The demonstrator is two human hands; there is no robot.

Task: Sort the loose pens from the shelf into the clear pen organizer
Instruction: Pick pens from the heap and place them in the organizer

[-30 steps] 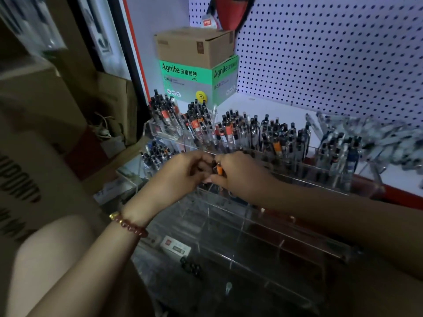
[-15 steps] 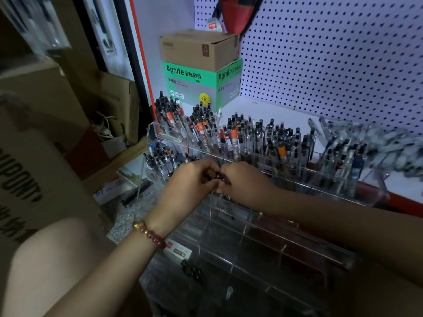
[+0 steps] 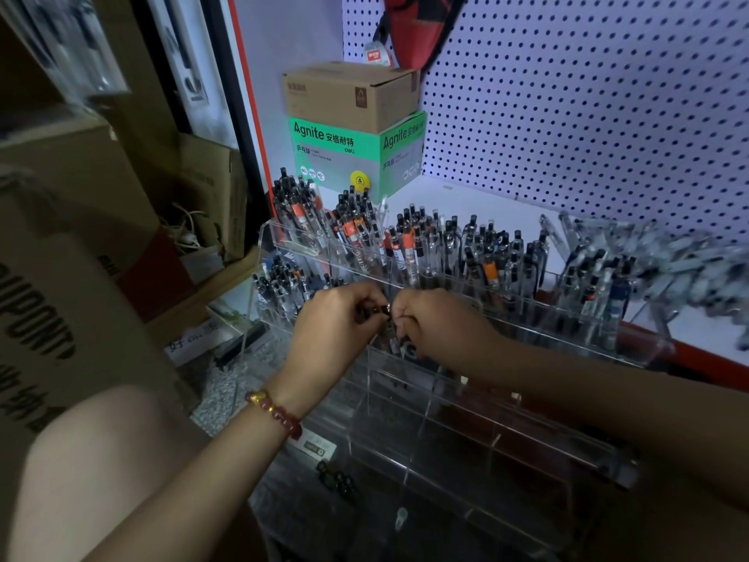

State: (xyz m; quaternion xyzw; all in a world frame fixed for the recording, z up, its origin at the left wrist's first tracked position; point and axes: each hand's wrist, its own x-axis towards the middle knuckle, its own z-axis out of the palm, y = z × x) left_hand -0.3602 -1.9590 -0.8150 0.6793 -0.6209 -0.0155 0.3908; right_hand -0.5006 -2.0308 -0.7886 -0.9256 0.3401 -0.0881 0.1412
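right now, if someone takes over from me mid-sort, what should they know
Left hand and right hand: both curled round a small bunch of pens, over the middle tier of the clear organizer.
Done: back row packed, middle row's left compartment filled.
Front compartments look bare.
Loose pens lie heaped on the shelf at right, blurred.
Left: seat this bunch, then sort that heap.

Blurry pens (image 3: 673,261) at far right.

White pegboard wall (image 3: 587,115), cardboard boxes (image 3: 352,95)
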